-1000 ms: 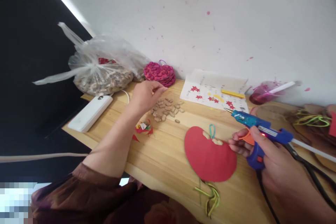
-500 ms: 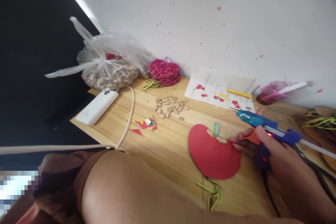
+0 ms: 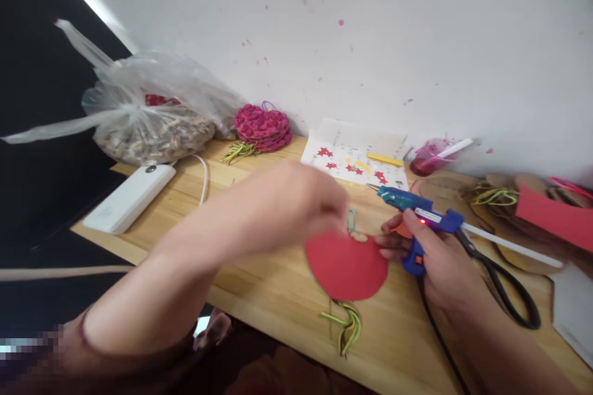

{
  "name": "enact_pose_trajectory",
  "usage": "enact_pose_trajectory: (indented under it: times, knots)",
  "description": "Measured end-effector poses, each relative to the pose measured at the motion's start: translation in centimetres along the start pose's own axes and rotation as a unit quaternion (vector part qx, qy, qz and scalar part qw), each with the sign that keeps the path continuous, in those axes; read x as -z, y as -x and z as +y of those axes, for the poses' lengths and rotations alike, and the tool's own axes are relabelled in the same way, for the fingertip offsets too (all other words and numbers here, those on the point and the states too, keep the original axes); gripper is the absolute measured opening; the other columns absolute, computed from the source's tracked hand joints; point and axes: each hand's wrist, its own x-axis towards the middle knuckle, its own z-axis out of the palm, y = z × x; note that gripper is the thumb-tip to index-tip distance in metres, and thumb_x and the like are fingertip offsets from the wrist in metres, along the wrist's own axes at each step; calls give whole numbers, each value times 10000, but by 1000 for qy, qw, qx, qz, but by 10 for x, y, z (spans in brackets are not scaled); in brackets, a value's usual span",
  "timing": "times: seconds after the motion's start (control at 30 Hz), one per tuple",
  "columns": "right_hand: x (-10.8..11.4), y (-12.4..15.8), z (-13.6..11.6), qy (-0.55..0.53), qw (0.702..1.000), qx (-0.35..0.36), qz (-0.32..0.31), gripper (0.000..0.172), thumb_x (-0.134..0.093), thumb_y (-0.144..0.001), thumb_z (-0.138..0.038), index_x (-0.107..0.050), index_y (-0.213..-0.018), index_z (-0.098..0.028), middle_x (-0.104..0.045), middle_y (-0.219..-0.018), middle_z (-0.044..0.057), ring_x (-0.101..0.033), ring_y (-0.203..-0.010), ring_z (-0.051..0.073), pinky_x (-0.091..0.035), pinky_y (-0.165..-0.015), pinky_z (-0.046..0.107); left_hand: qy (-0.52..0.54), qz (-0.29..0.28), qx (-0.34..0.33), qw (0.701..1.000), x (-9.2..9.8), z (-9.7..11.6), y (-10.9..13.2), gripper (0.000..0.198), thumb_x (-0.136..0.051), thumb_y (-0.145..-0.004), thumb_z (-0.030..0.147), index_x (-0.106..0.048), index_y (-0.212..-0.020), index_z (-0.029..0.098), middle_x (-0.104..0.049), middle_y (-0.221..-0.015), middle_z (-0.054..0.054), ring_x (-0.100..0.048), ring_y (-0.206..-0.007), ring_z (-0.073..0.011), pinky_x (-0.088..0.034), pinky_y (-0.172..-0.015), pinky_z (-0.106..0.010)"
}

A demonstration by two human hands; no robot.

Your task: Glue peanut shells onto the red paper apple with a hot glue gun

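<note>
My right hand [image 3: 428,253] is wrapped round a blue hot glue gun [image 3: 407,197], its red light lit and nozzle pointing left. Its fingertips reach the right edge of a red paper heart [image 3: 349,271]. Along the heart's top are a teal loop [image 3: 352,220] and a peanut [image 3: 359,237]; a yellow-green tassel [image 3: 347,327] hangs from its bottom. My left hand [image 3: 306,203], smeared by motion, is over the heart's upper left edge. Its fingers are too blurred to read, and the hand and forearm cover the place of the loose peanuts.
Behind are a plastic bag [image 3: 152,129] of peanuts, stacked pink hearts [image 3: 262,128], a paper sheet [image 3: 324,163] with red stars, and a cup [image 3: 430,157] of pink liquid. A white power bank [image 3: 130,197] lies left; black-handled scissors [image 3: 509,290] are beside my right forearm.
My left hand has come up from low in the view to the heart's upper left edge. The view has shifted rightward, showing the scissors and red card. My right hand keeps the glue gun.
</note>
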Motion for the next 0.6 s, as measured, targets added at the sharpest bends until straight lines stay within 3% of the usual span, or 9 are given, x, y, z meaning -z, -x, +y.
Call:
enact_pose_trajectory:
  times: [0.03,0.1,0.17,0.27,0.4,0.5,0.6]
  knots:
    - [1,-1,1,-4,1000,6,0,450,-904,-613,-577,-729,-752,-187,-736,-716,33,-737,-594,193,-628,-515,262,-41,-5,7,999,3,-7,-13,124,-663,-837,322,-778,-806,289,-742,-774,-11,-704,-778,-235,-536,-728,-341]
    - [1,-3,3,-7,1000,17,0,438,-900,-628,-569,-727,-758,-188,-734,-742,29,-734,-592,185,-623,-503,256,-144,22,97,985,3,-25,-39,103,-671,-799,202,-763,-761,223,-740,-741,-51,-703,-763,-269,-519,-718,-360]
    - [1,-3,3,-4,1000,19,-3,429,-893,-644,-565,-727,-758,-186,-730,-733,32,-726,-576,179,-616,-497,247,-164,-16,136,977,-5,-44,-58,125,-674,-791,158,-783,-824,210,-775,-844,-80,-716,-837,-297,-514,-741,-367]
    - [0,-1,1,5,1000,19,-3,426,-892,-644,-564,-731,-746,-183,-733,-712,41,-723,-565,184,-612,-497,244,-116,-36,115,986,-23,-61,-67,165,-676,-815,169,-791,-925,209,-793,-946,-81,-721,-887,-280,-508,-760,-341]
    - [-2,1,-2,16,1000,24,-3,451,-906,-605,-578,-732,-712,-175,-740,-705,50,-714,-540,183,-608,-485,244,-95,-35,99,990,-39,-68,-66,170,-748,-796,269,-781,-946,197,-788,-911,-78,-711,-825,-259,-500,-739,-323]
    - [-3,1,-2,18,1000,25,-1,453,-903,-605,-585,-734,-709,-178,-736,-691,44,-712,-537,181,-610,-487,245,-75,-47,92,992,-44,-69,-68,147,-710,-779,192,-781,-908,197,-785,-887,-65,-700,-778,-228,-492,-711,-301]
    - [-3,0,-2,21,999,26,-6,447,-900,-613,-582,-732,-707,-179,-733,-689,41,-713,-547,182,-609,-491,246,-54,-53,51,996,-47,-70,-70,244,-606,-787,97,-791,-910,200,-781,-887,-58,-694,-785,-214,-496,-724,-294]
